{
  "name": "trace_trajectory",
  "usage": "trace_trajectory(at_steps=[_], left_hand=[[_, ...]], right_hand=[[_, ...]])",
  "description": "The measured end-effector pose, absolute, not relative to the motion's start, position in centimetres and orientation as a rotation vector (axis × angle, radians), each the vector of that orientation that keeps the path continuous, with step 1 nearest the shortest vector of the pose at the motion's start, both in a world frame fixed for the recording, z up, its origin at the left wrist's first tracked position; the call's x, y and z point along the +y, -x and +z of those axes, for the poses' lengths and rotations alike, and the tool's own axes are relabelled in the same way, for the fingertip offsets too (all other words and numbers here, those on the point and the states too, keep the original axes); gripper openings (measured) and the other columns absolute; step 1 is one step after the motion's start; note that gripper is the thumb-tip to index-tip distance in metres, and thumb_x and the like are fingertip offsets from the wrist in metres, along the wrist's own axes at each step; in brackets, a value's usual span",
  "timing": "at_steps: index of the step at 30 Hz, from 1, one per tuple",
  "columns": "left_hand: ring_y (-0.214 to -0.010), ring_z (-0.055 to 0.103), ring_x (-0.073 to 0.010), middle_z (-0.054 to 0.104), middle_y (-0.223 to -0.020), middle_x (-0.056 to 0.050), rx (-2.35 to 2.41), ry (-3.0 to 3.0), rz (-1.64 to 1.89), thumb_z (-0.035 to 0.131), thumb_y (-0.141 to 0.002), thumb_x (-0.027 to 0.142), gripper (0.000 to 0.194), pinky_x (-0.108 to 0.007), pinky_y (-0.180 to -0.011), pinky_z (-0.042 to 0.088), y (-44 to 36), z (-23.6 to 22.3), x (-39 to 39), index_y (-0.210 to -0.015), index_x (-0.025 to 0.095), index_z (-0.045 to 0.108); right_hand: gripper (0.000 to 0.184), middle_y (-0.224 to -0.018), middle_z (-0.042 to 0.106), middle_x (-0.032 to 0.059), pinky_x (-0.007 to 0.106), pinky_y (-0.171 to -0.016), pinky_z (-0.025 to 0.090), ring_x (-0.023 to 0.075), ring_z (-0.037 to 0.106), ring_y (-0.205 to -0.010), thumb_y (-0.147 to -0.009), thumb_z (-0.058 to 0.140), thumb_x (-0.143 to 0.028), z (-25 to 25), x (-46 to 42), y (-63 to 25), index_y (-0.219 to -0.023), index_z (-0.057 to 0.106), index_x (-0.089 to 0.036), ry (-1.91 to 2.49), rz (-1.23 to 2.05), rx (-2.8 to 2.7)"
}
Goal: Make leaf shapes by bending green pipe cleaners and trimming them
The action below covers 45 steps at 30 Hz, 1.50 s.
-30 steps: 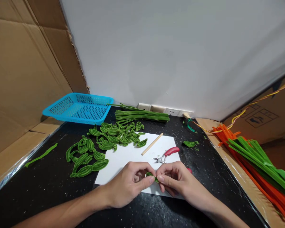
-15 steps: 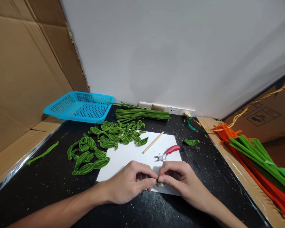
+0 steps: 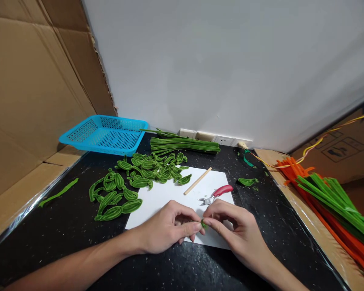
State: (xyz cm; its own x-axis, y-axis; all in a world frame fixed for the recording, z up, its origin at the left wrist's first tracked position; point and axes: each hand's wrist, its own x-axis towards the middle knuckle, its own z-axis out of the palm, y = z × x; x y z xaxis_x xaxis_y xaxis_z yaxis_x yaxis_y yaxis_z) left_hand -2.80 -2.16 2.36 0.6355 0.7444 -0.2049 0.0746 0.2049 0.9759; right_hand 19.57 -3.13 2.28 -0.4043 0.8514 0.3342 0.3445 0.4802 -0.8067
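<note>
Over the near edge of a white sheet [image 3: 160,202] on the black, speckled bench [image 3: 157,270], in the head view, a small green piece [image 3: 204,223] sits between the fingertips of both hands. Only a little of it shows: bright green, fuzzy at the edge, short and narrow where it comes out from the fingers. Its full shape is hidden, so whether it is curled or flat I cannot tell.

The left hand [image 3: 166,228] has its thumb and forefinger pinched together on one side of the piece; the right hand [image 3: 239,226] pinches it from the other side, its fingers closed to the thickness of the piece. The two sets of fingertips nearly meet.

Just beyond the right hand, red-handled cutters [image 3: 223,190] lie on the sheet with their metal tips pointing left, and a pale wooden stick [image 3: 197,181] lies slantwise behind them. To the left, a heap of green leaf shapes [image 3: 148,169], fuzzy and ribbed in rows with pointed ends, overlaps the sheet's far left corner. A looser group of similar shapes [image 3: 112,198] rests nearer. One single leaf shape [image 3: 247,182] lies to the right of the sheet.
</note>
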Motion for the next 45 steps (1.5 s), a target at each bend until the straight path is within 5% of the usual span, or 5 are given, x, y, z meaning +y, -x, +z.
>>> trace_trajectory(at_steps=[5, 9, 22, 36, 45], left_hand=[[-0.054, 0.049, -0.009, 0.06, -0.066, 0.0, 0.758, -1.209, 0.558, 0.074, -0.09, 0.049, 0.037, -0.021, -0.053, 0.037, 2.9, 2.5, -1.7, -0.087, 0.012, 0.079], [-0.056, 0.049, -0.0098, 0.058, -0.063, 0.0, 0.748, -1.208, 0.533, 0.074, -0.091, 0.048, 0.035, -0.021, -0.053, 0.039, 3.0, 2.7, -1.6, -0.083, 0.014, 0.078], [-0.057, 0.049, -0.0109, 0.059, -0.062, -0.001, 0.75, -1.222, 0.51, 0.081, -0.083, 0.052, 0.042, -0.02, -0.05, 0.041, 3.0, 2.4, -1.5, -0.082, 0.011, 0.079], [-0.036, 0.051, -0.0074, 0.061, -0.052, 0.002, 0.704, -1.171, 0.485, 0.078, -0.087, 0.056, 0.046, -0.014, -0.034, 0.04, 3.0, 1.4, -0.9, -0.096, 0.012, 0.068], [-0.047, 0.066, -0.0125, 0.069, -0.074, -0.006, 0.66, -1.137, 0.526, 0.075, -0.09, 0.054, 0.045, -0.019, -0.036, 0.051, 2.6, 0.6, -1.1, -0.089, 0.01, 0.069]], right_hand=[[0.02, -0.089, 0.073, 0.0066, 0.023, -0.062, 0.054, 0.0141, 0.07, -0.073, -0.097, 0.061, -0.003, 1.9, -3.3, -20.2, -0.104, 0.073, -0.018, 0.76, 0.293, -2.106], [0.022, -0.09, 0.074, 0.0081, 0.024, -0.06, 0.054, 0.0147, 0.071, -0.072, -0.097, 0.061, -0.003, 1.5, -3.4, -20.7, -0.11, 0.073, -0.016, 0.694, -0.006, -2.189], [0.036, -0.096, 0.076, 0.0138, 0.028, -0.062, 0.054, 0.0175, 0.072, -0.075, -0.107, 0.041, -0.012, 1.3, -3.2, -21.9, -0.129, 0.069, -0.01, 0.509, -0.082, -2.375], [0.039, -0.094, 0.075, 0.0175, 0.034, -0.07, 0.054, 0.0223, 0.07, -0.08, -0.106, 0.033, -0.007, 2.0, -3.3, -21.2, -0.118, 0.069, 0.001, 0.43, -0.309, -2.414], [0.038, -0.089, 0.075, 0.016, 0.033, -0.068, 0.053, 0.0213, 0.068, -0.076, -0.107, 0.033, -0.008, 2.4, -2.7, -21.0, -0.111, 0.07, -0.001, 0.452, -0.394, -2.417]])
